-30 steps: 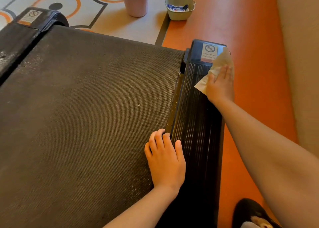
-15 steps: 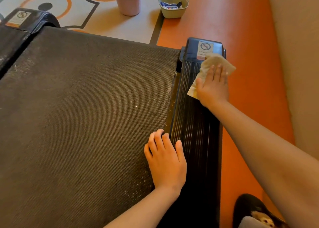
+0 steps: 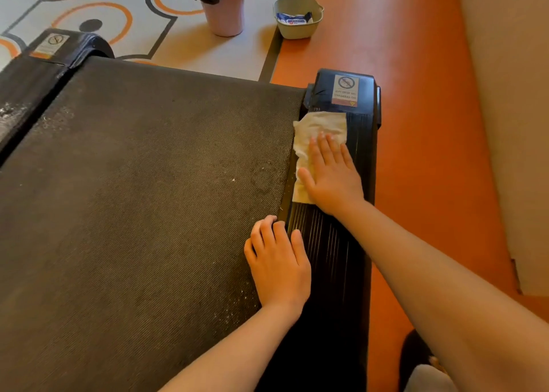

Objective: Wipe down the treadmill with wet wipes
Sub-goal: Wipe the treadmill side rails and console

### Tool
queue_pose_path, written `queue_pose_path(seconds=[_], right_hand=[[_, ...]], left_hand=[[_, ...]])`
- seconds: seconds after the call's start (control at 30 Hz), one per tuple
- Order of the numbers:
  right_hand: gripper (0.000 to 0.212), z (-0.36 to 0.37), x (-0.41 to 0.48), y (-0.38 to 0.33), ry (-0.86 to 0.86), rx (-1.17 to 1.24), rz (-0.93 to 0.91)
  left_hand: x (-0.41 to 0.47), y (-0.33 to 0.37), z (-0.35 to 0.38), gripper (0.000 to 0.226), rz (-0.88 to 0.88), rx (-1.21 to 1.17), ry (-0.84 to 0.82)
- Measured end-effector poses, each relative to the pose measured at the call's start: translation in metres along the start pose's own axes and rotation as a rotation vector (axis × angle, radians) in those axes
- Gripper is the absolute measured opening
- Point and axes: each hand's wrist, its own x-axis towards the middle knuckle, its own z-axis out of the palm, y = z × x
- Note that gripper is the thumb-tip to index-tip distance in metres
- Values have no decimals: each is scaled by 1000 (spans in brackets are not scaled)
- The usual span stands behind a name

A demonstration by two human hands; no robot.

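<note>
Head view: the treadmill (image 3: 133, 198) fills the left and middle of the frame, its dark woven belt speckled with pale dust near the right edge. Along that edge runs the black ribbed side rail (image 3: 332, 261). The wet wipe (image 3: 319, 127) lies spread and crumpled on the far part of this rail, just short of the end cap, its left edge overlapping the seam with the belt. The right hand (image 3: 332, 175) lies flat on the wipe's near half, fingers straight and together, pressing it to the rail. The left hand (image 3: 277, 264) rests palm-down nearer the person, across the seam of belt and rail, fingers relaxed and holding nothing.

The end cap carries a label (image 3: 344, 90) – a crossed-out circle on top, lines of print too small to read, a yellow warning triangle in the corner. A like label (image 3: 52, 44) sits on the left end cap.

On the floor (image 3: 416, 65) beyond stand a pink bin (image 3: 224, 17) with a black liner and a pale green bowl (image 3: 297, 32) holding a blue-and-white pack (image 3: 292, 19) – its writing is unreadable
</note>
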Motion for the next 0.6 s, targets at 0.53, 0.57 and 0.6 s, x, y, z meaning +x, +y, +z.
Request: queue_pose_path(seconds=[0.53,0.57,0.6], right_hand=[[77,20,-108,-25,90,43,182],[76,20,-103,-24,95,43,212],[73,19,-98,-20,94,43,237]], left_hand=[[-12,-17,-14,78,97,-46,-178],[-12,-16,-14,77,87,-47,-167],[-12,-16,-15,76,82,-51,-164]])
